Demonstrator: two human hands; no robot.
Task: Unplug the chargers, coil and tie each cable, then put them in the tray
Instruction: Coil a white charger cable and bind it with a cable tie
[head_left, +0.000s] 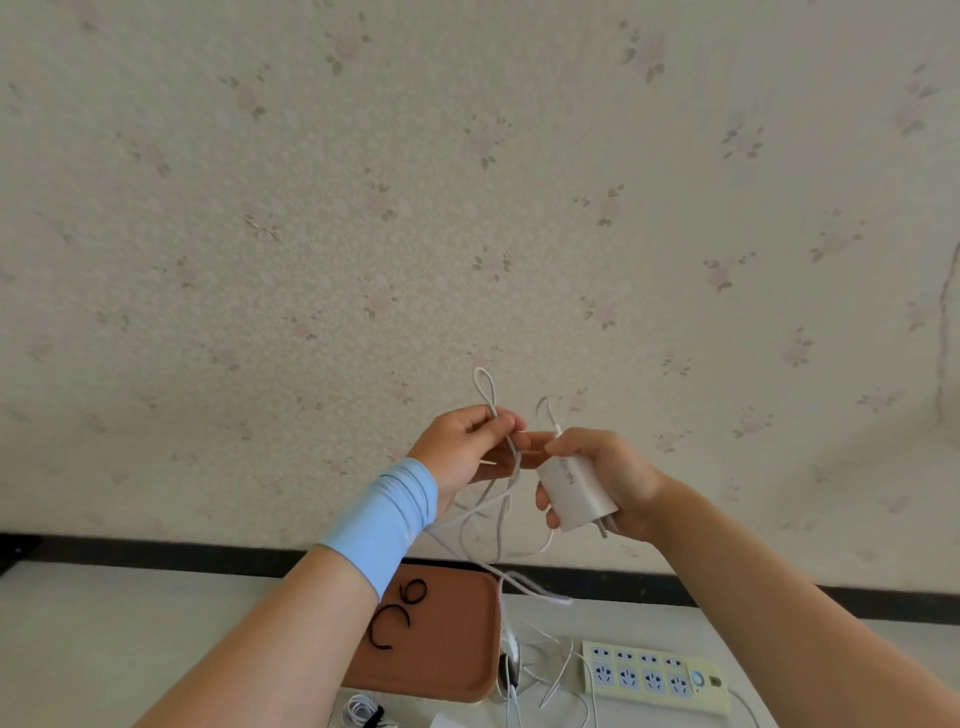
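Note:
My right hand (605, 475) grips a white charger block (574, 491), held up in front of the wall with its plug prongs pointing down and to the right. Its white cable (501, 512) runs across to my left hand (467, 449), which pinches a small loop of it that sticks up above the fingers. The rest of the cable hangs down in loose loops toward the table. Below lies the brown tray (447, 654) with black ties (397, 613) in it. My left wrist wears a light blue band.
A pale power strip (654, 675) with no plugs in it lies right of the tray. Loose white cables (545, 670) and another charger lie between them. A coiled white cable with a black tie (363, 712) sits at the near edge. A floral wall rises behind the table.

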